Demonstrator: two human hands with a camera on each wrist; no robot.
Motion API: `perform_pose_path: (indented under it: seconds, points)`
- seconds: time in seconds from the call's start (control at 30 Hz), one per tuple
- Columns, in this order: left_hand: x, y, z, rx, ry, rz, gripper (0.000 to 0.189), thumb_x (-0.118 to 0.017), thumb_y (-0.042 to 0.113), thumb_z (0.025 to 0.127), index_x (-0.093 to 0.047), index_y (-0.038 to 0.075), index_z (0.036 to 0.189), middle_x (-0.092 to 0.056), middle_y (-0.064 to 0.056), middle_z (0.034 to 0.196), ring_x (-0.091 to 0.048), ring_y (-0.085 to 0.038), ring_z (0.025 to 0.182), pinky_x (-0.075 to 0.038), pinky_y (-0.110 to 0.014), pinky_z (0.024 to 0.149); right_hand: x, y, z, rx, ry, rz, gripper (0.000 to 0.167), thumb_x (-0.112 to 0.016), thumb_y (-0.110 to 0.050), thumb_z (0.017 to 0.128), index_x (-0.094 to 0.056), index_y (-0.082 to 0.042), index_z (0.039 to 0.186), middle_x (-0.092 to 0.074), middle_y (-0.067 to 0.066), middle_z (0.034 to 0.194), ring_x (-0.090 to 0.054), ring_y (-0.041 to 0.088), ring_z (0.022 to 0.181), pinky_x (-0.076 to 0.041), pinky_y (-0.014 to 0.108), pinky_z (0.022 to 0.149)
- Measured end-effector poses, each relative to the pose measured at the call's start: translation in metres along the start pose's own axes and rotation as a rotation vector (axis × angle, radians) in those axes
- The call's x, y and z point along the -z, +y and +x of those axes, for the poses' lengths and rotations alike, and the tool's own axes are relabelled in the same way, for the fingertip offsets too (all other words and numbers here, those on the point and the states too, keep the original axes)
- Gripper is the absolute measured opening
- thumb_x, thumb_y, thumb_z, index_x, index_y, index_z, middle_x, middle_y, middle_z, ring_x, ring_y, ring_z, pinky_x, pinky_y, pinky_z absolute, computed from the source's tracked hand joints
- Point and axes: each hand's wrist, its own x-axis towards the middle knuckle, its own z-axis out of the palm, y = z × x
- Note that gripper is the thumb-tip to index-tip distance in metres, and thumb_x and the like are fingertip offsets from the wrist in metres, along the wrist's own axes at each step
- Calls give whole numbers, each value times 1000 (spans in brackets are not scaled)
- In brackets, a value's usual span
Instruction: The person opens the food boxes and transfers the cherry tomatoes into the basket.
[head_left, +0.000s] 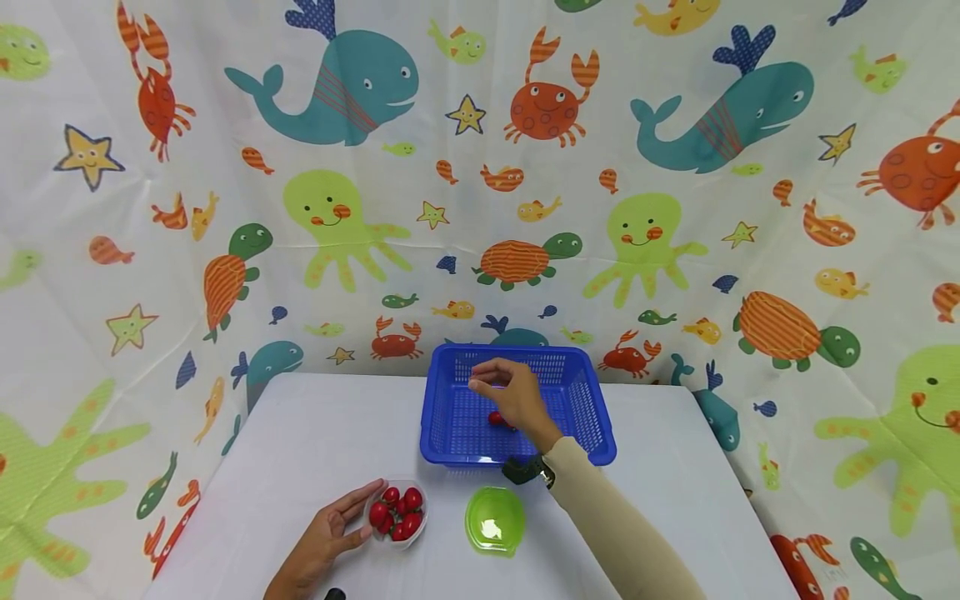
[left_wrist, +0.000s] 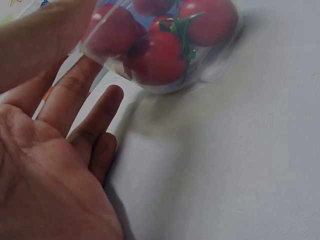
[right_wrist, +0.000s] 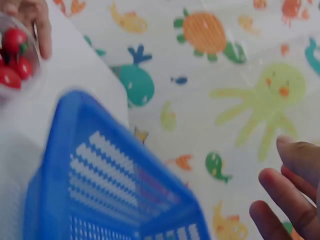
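My left hand holds the clear container upright on the white table, nearer the left edge than the right, its glossy red tomatoes showing green stems. My right hand, fingers loosely bent, hangs over the blue lattice-sided basket, upright by the far edge, with a red tomato on its floor.

Head view looks forward and down across table to sea-animal backdrop. Left-wrist view, very close, faces tomato tub past left hand. Right-wrist view, tilted, looks over nearby blue basket toward backdrop. All three share tub.
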Motion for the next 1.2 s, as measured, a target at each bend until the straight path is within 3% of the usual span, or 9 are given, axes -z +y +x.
perform_pose_path:
  seconds: [0.17,0.53,0.73,1.03,1.2]
  points:
    - [0,0,0,5,4,-10,65,-69,14,103,-42,8,163,-41,-12,171,-46,27,127,-7,-78,126,-9,-12,-23,33,1,40,26,-84,-33,93,-79,-26,118,-81,-5,110,-71,19,117,-54,60,109]
    - [0,-1,2,26,33,-7,64,-71,16,102,-46,11,161,-44,-10,169,-47,28,124,-9,-79,124,-38,-22,-71,126,-14,80,32,-85,-37,91,-78,-26,121,-79,-11,117,-71,12,113,-55,53,106]
    - [-1,0,2,37,42,-10,63,-71,19,104,-47,13,161,-45,-9,168,-49,26,127,-11,-79,123,-55,-18,-89,158,-17,101,33,-85,-35,91,-78,-24,122,-79,-10,118,-72,10,112,-59,38,102]
    - [-1,0,1,25,37,-6,61,-69,17,104,-46,12,161,-46,-9,168,-47,28,124,-12,-78,125,-75,-9,-106,96,-60,165,34,-86,-27,91,-78,-19,123,-80,0,121,-72,10,112,-58,26,98]
    - [-1,-1,1,19,34,-5,62,-69,18,104,-46,13,161,-45,-9,168,-47,28,125,-11,-78,125,-87,-2,-112,70,-70,156,33,-87,-25,90,-78,-23,121,-80,-7,118,-72,8,109,-56,27,101]
